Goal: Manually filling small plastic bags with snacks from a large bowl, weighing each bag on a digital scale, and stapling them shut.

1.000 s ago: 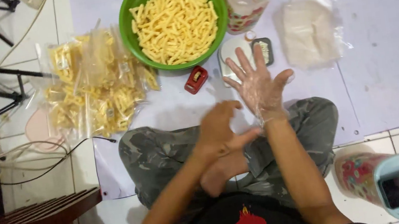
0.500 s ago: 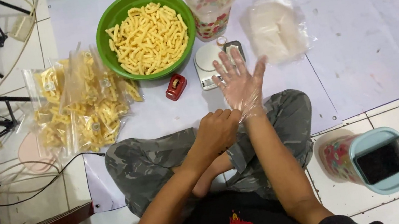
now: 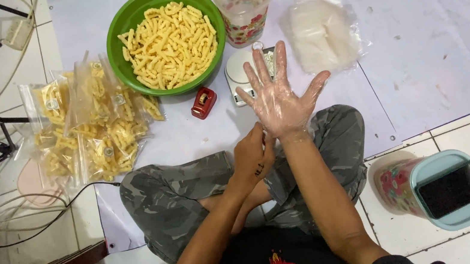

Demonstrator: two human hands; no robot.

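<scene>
Head view: pale floor mat (tiled floor)

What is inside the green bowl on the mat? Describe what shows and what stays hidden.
The green bowl holds a heap of short yellow snack sticks, filling it nearly to the rim. The heap covers the bowl's bottom and whatever lies lower down.
</scene>
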